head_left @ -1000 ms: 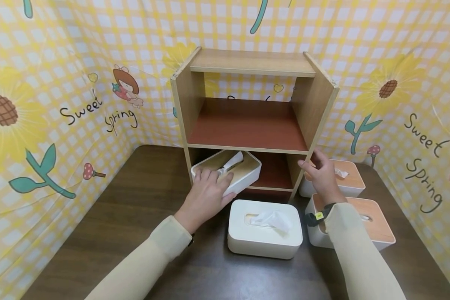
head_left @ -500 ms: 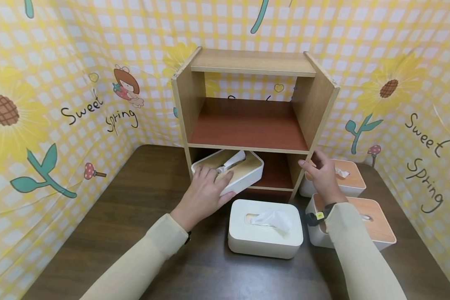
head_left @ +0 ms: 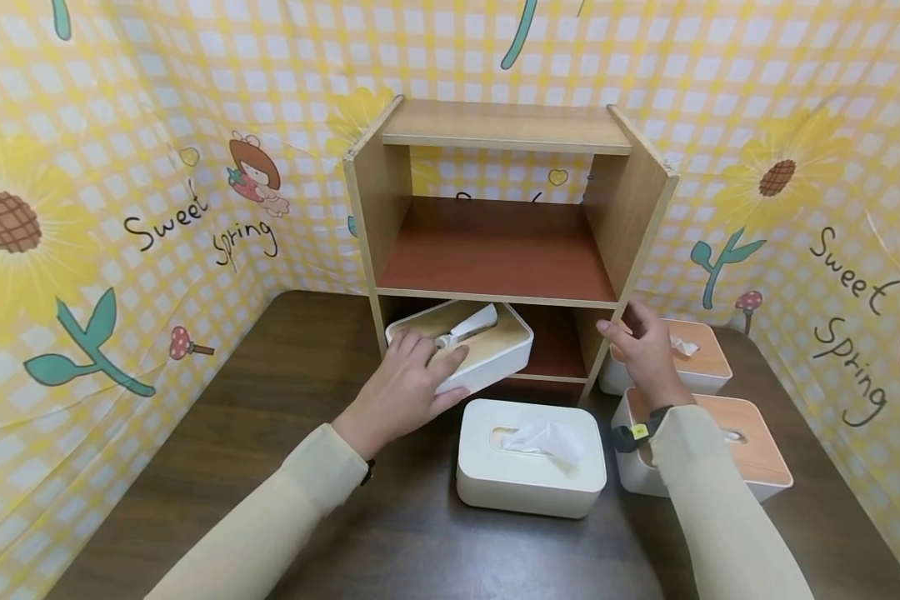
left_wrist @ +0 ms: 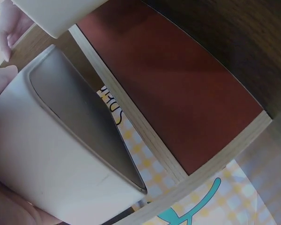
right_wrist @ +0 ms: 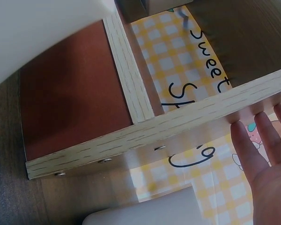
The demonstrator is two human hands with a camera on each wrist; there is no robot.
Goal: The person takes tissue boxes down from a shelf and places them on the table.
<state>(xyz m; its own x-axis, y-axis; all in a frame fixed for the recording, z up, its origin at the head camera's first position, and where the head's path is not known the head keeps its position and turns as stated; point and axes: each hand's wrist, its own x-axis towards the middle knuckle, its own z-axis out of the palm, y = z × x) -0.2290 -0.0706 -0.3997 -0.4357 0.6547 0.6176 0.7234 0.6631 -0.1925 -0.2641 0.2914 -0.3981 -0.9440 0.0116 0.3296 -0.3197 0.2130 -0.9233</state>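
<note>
In the head view my left hand [head_left: 401, 387] grips a tissue box [head_left: 483, 367] with white sides, a tan lid and a tissue poking from its slot. The box sits askew and tilted at the mouth of the shelf unit's lower compartment. Its dark underside shows in the left wrist view, where fingers [left_wrist: 1, 82] hold its wall. My right hand [head_left: 645, 354] is at the front of the shelf unit's right side panel [head_left: 633, 217]. Extended fingers [right_wrist: 243, 145] touch that panel's outer face in the right wrist view.
An all-white tissue box [head_left: 528, 487] stands on the dark wooden table [head_left: 390, 542] before the shelf. Right of the unit are two wood-topped tissue boxes, a near one [head_left: 750, 425] and a far one [head_left: 701, 346]. The middle shelf [head_left: 495, 246] is red-brown. Patterned cloth [head_left: 232, 67] hangs around.
The gripped tissue box has shifted slightly right and its lid has turned a little. My left wrist has dropped a bit to the left. The right hand has stayed still.
</note>
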